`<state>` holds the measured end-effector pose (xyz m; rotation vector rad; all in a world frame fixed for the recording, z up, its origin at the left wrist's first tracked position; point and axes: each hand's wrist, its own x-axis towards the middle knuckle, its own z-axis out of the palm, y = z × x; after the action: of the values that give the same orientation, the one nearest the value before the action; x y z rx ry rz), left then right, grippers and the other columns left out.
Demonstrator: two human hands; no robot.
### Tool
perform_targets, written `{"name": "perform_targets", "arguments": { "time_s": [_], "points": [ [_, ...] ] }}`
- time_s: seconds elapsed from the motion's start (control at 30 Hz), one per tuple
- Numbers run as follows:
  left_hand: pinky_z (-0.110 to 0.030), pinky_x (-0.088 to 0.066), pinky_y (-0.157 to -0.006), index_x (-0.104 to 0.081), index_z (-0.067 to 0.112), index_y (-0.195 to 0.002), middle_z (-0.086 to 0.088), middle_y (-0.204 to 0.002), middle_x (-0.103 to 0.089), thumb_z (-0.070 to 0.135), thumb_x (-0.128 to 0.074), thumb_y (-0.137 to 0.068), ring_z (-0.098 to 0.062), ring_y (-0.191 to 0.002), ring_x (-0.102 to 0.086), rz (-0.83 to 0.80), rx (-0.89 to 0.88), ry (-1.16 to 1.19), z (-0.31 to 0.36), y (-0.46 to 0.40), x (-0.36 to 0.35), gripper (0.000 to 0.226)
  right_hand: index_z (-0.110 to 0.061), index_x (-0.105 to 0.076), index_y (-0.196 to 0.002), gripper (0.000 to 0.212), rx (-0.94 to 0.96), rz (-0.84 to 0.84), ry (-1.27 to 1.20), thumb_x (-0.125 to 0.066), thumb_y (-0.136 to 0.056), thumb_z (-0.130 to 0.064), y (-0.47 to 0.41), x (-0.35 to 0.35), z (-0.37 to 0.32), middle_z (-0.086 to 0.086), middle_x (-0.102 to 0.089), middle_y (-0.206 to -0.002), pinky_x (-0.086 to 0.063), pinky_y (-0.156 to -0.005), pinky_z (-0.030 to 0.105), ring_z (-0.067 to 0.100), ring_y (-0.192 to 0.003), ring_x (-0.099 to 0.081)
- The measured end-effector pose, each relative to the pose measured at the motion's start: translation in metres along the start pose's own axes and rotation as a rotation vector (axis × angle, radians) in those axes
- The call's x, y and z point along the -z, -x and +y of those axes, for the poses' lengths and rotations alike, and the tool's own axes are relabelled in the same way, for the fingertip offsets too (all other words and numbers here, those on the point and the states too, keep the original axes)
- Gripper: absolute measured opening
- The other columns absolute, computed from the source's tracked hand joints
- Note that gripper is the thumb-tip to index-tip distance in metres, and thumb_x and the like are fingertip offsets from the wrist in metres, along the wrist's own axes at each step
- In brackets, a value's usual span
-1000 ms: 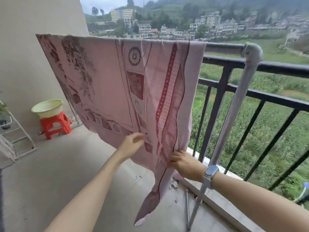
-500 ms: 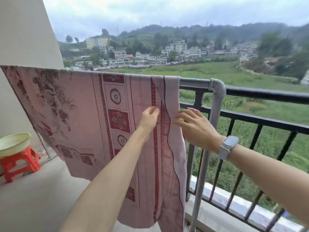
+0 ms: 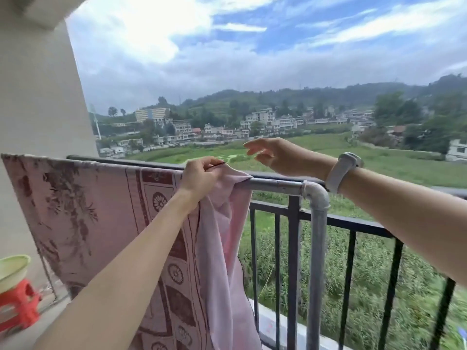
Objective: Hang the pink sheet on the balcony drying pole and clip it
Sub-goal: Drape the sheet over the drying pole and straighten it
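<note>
The pink sheet (image 3: 83,213) with dark red patterns hangs over the grey metal drying pole (image 3: 275,185), spread from the wall on the left to near the pole's elbow joint. My left hand (image 3: 202,175) pinches the sheet's top right edge at the pole, bunching the plain pink border there. My right hand (image 3: 273,155) hovers above and beyond the pole with fingers apart, holding nothing, a white watch on its wrist. No clip is visible.
A black balcony railing (image 3: 353,223) runs behind the pole, with fields and buildings beyond. The pole's vertical leg (image 3: 317,269) drops to the floor at the right. A green basin (image 3: 11,270) sits on a red stool (image 3: 19,306) at the lower left, by the wall (image 3: 38,97).
Both hands rose from the sheet's lower part to the pole. My left hand now grips the top edge; my right hand let go and lifted above the rail. The view tilted upward.
</note>
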<state>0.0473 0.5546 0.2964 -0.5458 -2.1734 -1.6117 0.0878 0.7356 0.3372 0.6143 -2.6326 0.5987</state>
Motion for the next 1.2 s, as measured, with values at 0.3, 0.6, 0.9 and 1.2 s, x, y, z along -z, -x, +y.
{"name": "perform_targets", "arguments": {
  "time_s": [0.3, 0.6, 0.9, 1.2],
  "points": [
    [-0.006, -0.038, -0.071, -0.071, 0.025, -0.08, 0.009, -0.076, -0.056, -0.004, -0.057, -0.081, -0.007, -0.076, -0.055, 0.114, -0.329, -0.57, 0.035, -0.018, -0.006, 0.032, -0.007, -0.06, -0.102, 0.017, 0.244, -0.47, -0.562, -0.049, -0.09, -0.001, -0.073, -0.011, 0.037, 0.005, -0.062, -0.1, -0.044, -0.093, 0.033, 0.013, -0.094, -0.057],
    [-0.03, -0.044, -0.067, -0.061, 0.013, -0.08, 0.001, -0.082, -0.062, 0.017, -0.066, -0.08, -0.019, -0.08, -0.058, 0.328, -0.254, -0.912, 0.054, 0.013, -0.062, 0.006, -0.014, -0.054, -0.08, 0.008, 0.583, -0.129, -0.155, -0.056, -0.085, -0.009, -0.06, -0.018, 0.09, -0.01, -0.047, -0.061, -0.034, -0.053, 0.019, 0.013, -0.057, -0.043],
    [-0.034, -0.046, -0.057, -0.058, 0.009, -0.071, 0.006, -0.066, -0.053, 0.016, -0.071, -0.075, -0.019, -0.063, -0.054, 0.37, -0.447, -0.77, 0.062, 0.053, -0.099, 0.016, -0.014, -0.055, -0.085, 0.008, 0.601, 0.215, -0.353, -0.063, -0.083, -0.013, -0.002, 0.0, 0.123, -0.009, -0.055, -0.071, -0.041, -0.059, 0.013, 0.016, -0.065, -0.053],
    [-0.011, -0.034, -0.051, -0.059, 0.019, -0.072, 0.018, -0.06, -0.05, 0.012, -0.064, -0.079, 0.003, -0.05, -0.046, 0.328, -0.254, -0.572, 0.042, 0.093, -0.13, 0.012, 0.0, -0.063, -0.088, 0.007, 0.455, 0.296, -0.334, -0.063, -0.082, -0.004, 0.063, -0.029, 0.161, 0.015, -0.064, -0.081, -0.048, -0.067, 0.02, 0.028, -0.072, -0.059]
  ]
}}
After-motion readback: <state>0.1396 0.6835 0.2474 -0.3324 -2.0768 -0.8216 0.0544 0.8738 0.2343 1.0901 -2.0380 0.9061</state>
